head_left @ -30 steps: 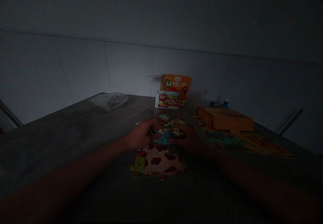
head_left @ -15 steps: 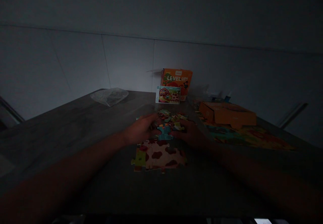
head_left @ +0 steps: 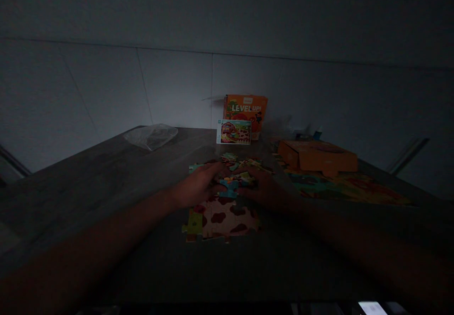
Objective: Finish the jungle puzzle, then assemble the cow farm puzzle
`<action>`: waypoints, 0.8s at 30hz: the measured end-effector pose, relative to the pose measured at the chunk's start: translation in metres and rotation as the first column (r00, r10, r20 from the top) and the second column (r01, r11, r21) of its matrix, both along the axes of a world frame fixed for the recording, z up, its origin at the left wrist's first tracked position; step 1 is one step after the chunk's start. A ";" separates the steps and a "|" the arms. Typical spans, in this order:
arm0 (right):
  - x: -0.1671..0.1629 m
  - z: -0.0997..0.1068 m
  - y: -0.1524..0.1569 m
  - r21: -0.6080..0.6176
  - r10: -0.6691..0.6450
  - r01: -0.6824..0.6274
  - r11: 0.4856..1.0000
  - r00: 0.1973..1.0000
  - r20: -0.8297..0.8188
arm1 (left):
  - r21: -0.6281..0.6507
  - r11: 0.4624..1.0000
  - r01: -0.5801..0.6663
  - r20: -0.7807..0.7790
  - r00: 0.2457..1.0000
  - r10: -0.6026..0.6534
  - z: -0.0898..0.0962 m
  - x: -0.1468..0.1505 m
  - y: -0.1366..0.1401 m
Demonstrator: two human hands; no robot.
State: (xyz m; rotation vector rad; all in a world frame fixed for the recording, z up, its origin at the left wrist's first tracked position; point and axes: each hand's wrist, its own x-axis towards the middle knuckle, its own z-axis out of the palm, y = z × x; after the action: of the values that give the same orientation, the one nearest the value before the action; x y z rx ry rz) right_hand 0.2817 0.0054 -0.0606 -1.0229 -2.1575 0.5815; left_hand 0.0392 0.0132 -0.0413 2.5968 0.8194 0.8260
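A blue puzzle piece (head_left: 227, 188) is between my two hands, above a joined patch of puzzle pieces (head_left: 222, 218) with a brown-spotted cow pattern. My left hand (head_left: 198, 185) grips the blue piece from the left, its fingers curved over the far side and its thumb at the near edge. From the right, my right hand (head_left: 264, 189) closes on the same piece, with its fingers reaching across the far side. The dim light and the fingers hide part of the piece. Just beyond the hands lie several loose puzzle pieces (head_left: 230, 160).
A picture card (head_left: 234, 132) of a farm leans on an orange box (head_left: 262, 104) at the back. To the right, an orange carton (head_left: 319, 158) rests by a colourful assembled puzzle (head_left: 349, 189). A clear plastic bag (head_left: 152, 136) lies back left on the grey table (head_left: 88, 178).
My right fingers have moved left across the far side of the blue piece, closer to my left hand. The whole view has shifted slightly.
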 end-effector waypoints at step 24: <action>0.001 -0.002 0.004 0.079 -0.168 0.163 0.983 0.984 0.055 | 0.088 0.996 0.026 -0.103 0.994 -0.017 0.003 -0.001 0.001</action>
State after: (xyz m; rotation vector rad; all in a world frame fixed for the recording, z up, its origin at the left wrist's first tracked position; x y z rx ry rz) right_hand 0.2822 0.0094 -0.0621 -1.1795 -2.1050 0.3936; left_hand 0.0387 0.0141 -0.0382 2.7419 0.7975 0.7447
